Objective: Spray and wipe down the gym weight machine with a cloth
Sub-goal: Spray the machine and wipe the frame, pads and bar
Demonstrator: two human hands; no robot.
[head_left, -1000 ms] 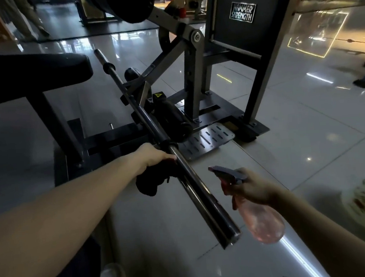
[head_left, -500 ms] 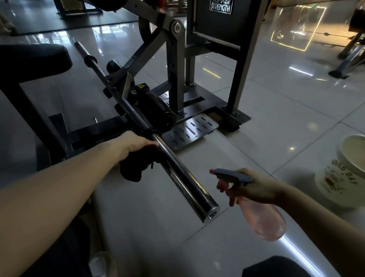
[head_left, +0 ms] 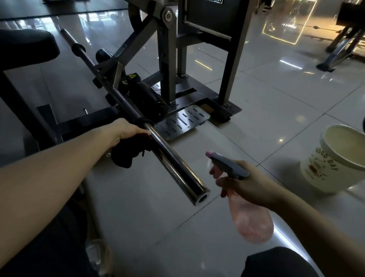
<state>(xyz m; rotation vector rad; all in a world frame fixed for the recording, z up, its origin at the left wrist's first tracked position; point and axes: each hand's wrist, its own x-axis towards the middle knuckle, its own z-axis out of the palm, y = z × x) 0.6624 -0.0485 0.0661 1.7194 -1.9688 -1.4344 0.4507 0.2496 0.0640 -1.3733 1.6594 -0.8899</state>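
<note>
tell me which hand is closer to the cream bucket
Right. The right hand, gripping the spray bottle, is a short way from the bucket. The left hand holds the cloth against the bar, farther off beyond the bottle.

We see the dark steel weight machine (head_left: pixel 166 52) standing on the tiles, its chrome bar (head_left: pixel 175 171) jutting toward us. A black cloth (head_left: pixel 126 153) bunches against the bar; the pink spray bottle (head_left: pixel 249 222) tilts, its nozzle facing the bar's end.
</note>
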